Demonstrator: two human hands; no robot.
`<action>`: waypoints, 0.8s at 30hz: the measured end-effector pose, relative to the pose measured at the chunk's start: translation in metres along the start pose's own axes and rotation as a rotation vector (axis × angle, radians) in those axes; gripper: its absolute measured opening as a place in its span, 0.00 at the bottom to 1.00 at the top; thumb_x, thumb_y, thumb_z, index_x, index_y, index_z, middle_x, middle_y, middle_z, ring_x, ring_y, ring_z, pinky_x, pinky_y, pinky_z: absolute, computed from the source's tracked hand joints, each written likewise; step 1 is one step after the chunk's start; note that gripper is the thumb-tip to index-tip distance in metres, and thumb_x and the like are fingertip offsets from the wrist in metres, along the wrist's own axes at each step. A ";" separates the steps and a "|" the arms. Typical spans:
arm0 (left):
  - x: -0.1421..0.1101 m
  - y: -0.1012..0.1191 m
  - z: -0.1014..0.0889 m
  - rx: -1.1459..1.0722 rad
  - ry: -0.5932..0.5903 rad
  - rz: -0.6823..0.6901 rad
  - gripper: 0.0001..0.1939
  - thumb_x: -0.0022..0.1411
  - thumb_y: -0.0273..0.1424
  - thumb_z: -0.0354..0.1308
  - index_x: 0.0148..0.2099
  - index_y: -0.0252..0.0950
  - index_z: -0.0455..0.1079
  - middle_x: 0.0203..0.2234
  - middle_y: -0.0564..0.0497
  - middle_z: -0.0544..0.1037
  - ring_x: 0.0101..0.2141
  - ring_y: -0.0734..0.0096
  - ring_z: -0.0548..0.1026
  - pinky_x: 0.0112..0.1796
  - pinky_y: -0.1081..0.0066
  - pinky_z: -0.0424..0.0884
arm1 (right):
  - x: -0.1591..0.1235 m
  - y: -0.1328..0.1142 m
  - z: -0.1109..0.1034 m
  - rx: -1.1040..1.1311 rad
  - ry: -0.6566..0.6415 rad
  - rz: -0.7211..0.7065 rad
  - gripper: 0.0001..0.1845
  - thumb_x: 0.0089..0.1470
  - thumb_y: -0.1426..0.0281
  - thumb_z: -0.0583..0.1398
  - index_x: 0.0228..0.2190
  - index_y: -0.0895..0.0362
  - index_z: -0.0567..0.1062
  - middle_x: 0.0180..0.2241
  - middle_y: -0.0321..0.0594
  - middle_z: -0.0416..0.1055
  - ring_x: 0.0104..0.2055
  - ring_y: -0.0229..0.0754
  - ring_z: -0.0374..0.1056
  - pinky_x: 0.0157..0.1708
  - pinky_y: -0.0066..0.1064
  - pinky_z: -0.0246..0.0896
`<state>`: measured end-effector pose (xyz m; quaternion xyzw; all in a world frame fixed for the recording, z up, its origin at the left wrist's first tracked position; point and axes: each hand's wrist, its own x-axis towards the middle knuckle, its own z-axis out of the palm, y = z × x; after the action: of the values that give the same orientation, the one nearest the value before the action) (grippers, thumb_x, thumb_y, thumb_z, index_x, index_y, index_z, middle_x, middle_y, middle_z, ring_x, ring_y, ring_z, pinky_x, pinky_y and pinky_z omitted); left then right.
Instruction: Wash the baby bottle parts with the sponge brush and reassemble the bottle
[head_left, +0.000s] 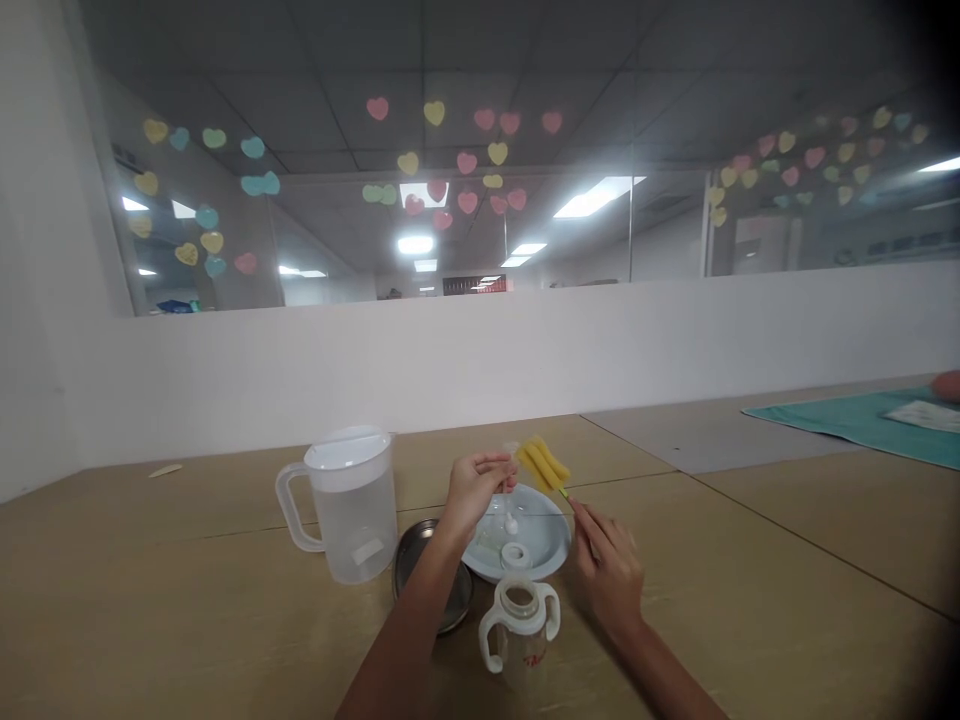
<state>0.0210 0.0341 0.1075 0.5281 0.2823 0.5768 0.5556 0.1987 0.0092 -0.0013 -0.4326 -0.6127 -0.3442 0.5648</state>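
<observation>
My right hand is closed round the thin green handle of a yellow sponge brush, its head tilted up to the left. My left hand pinches a small clear piece close beside the sponge; its kind is hard to make out. Below both hands sits a pale blue-white bowl with a white ring and a small white part in it. In front of the bowl, a clear baby bottle with two white handles stands upright, uncapped.
A translucent plastic pitcher with a white lid stands on the left. Partly behind my left forearm lies a round dark metal tray. At the far right is a teal cloth, with part of another person's hand near it. A white wall borders the table's back.
</observation>
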 end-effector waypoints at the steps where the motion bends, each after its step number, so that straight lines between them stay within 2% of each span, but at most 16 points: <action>1: 0.000 0.000 -0.001 0.010 0.000 -0.003 0.12 0.45 0.27 0.64 0.34 0.27 0.72 0.22 0.48 0.76 0.21 0.77 0.71 0.26 0.75 0.68 | 0.000 0.000 0.001 0.009 -0.008 0.021 0.17 0.56 0.74 0.53 0.46 0.53 0.71 0.36 0.40 0.75 0.34 0.39 0.68 0.37 0.32 0.61; 4: 0.003 -0.002 -0.003 0.076 0.021 0.003 0.10 0.45 0.26 0.63 0.33 0.27 0.72 0.20 0.49 0.75 0.21 0.76 0.71 0.26 0.75 0.68 | -0.001 0.003 0.003 0.021 -0.011 0.159 0.15 0.56 0.71 0.53 0.44 0.56 0.73 0.33 0.41 0.75 0.31 0.39 0.67 0.34 0.31 0.62; 8: 0.007 -0.004 -0.005 0.133 0.050 0.012 0.07 0.45 0.24 0.63 0.31 0.28 0.73 0.19 0.50 0.74 0.20 0.76 0.71 0.25 0.75 0.68 | 0.002 0.003 0.001 0.017 0.062 0.329 0.15 0.56 0.69 0.53 0.43 0.59 0.74 0.33 0.44 0.75 0.31 0.40 0.67 0.32 0.31 0.62; 11: 0.008 -0.005 -0.005 0.139 0.042 0.006 0.07 0.45 0.23 0.63 0.31 0.29 0.73 0.19 0.50 0.75 0.20 0.75 0.71 0.24 0.75 0.67 | 0.005 -0.002 -0.002 0.050 0.065 0.273 0.15 0.55 0.69 0.54 0.43 0.58 0.74 0.34 0.43 0.75 0.32 0.40 0.68 0.34 0.31 0.62; 14: 0.007 -0.004 -0.005 0.142 0.033 0.004 0.07 0.45 0.23 0.63 0.30 0.28 0.73 0.18 0.49 0.75 0.20 0.76 0.71 0.24 0.76 0.67 | 0.005 -0.005 -0.002 0.079 -0.009 0.151 0.15 0.56 0.71 0.53 0.43 0.56 0.73 0.34 0.41 0.75 0.32 0.39 0.67 0.36 0.32 0.61; 16: 0.007 -0.002 -0.005 0.140 0.029 0.011 0.07 0.46 0.23 0.62 0.31 0.28 0.73 0.19 0.49 0.75 0.20 0.76 0.71 0.24 0.76 0.67 | 0.002 -0.003 0.000 0.055 -0.051 0.117 0.15 0.56 0.71 0.53 0.43 0.56 0.73 0.35 0.41 0.76 0.32 0.40 0.67 0.36 0.32 0.60; 20: 0.006 -0.001 -0.008 0.101 0.052 0.037 0.09 0.50 0.25 0.61 0.36 0.28 0.73 0.26 0.44 0.78 0.27 0.71 0.75 0.29 0.74 0.69 | -0.001 0.002 0.001 -0.019 -0.087 0.136 0.16 0.56 0.70 0.52 0.43 0.56 0.74 0.34 0.41 0.76 0.31 0.41 0.67 0.34 0.32 0.57; 24: 0.008 -0.006 -0.010 0.085 0.088 0.077 0.12 0.52 0.28 0.61 0.40 0.29 0.73 0.32 0.41 0.78 0.35 0.65 0.76 0.36 0.68 0.70 | 0.001 -0.003 -0.001 -0.006 -0.094 0.089 0.14 0.57 0.70 0.52 0.43 0.56 0.74 0.33 0.40 0.76 0.30 0.39 0.65 0.34 0.32 0.54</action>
<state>0.0153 0.0451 0.1017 0.5359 0.3104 0.6078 0.4971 0.1964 0.0069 -0.0004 -0.4768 -0.6175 -0.2998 0.5491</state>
